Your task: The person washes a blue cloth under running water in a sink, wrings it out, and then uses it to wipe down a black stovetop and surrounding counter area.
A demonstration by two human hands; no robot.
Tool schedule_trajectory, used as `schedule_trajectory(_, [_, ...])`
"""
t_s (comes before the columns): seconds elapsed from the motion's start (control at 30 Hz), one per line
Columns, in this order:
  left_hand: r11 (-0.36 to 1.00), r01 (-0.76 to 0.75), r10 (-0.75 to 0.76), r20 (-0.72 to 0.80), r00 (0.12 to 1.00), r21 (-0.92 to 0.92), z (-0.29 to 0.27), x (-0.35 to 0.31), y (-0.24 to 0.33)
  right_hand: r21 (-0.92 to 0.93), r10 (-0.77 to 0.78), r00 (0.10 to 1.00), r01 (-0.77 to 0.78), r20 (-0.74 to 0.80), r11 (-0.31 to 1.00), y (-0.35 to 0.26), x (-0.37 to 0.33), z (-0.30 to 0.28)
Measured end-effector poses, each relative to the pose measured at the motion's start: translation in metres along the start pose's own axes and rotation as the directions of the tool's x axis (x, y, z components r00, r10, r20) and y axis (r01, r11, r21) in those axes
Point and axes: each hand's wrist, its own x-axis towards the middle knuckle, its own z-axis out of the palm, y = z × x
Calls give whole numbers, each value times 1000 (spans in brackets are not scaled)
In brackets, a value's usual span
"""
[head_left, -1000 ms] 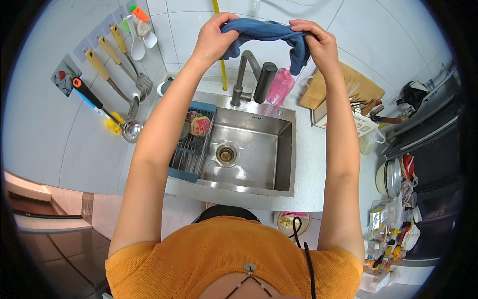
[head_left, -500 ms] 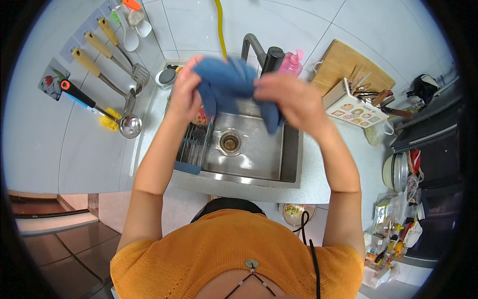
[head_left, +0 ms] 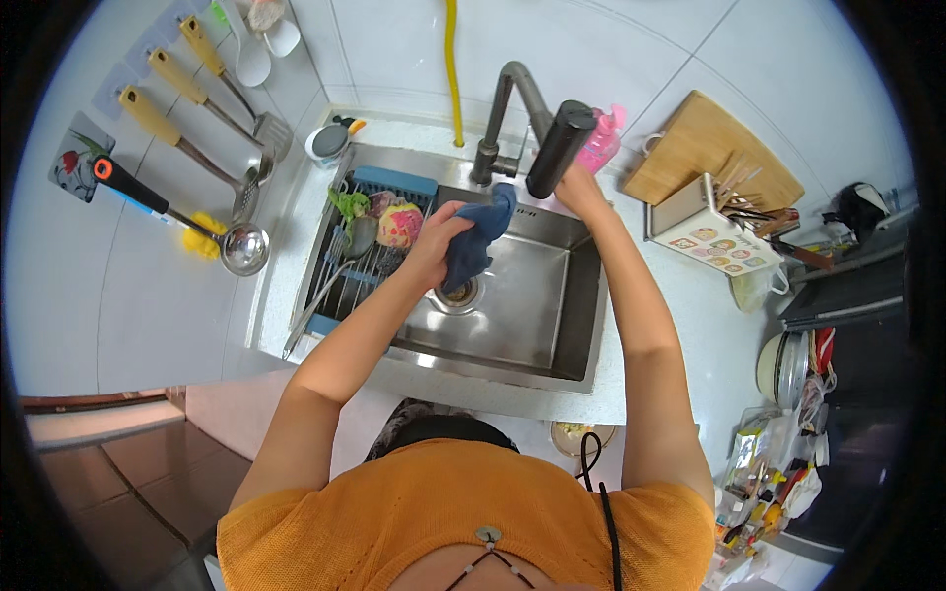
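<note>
Left hand (head_left: 437, 239) fingers bunched tight around blue cloth (head_left: 475, 246), held over the sink (head_left: 512, 295) drain; cloth hanging down-right from the fist, long axis toward the faucet (head_left: 507, 108). Right hand (head_left: 576, 185) up at the dark spray head (head_left: 558, 148), just right of the faucet base; fingers hidden behind it, grip unclear. Left hand nearer the cloth. Drain itself mostly covered by cloth.
</note>
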Motion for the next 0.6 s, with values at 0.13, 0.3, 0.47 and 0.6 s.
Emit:
schedule_trajectory(0.13, [1000, 8, -6, -157, 988, 8, -8, 5, -5, -286, 25, 984, 26, 174, 958, 36, 46, 55])
schedule_trajectory(0.3, [999, 27, -22, -198, 980, 24, -17, 13, -13, -380, 112, 978, -37, 178, 924, 102, 55, 113])
schedule_trajectory(0.47, [998, 67, -68, -173, 983, -8, -38, 24, -30, -480, 98, 971, 18, 216, 877, 48, 24, 72])
schedule_trajectory(0.6, [996, 87, -82, -181, 980, 22, -24, 30, -31, -462, 152, 964, -35, 218, 886, 44, 5, 61])
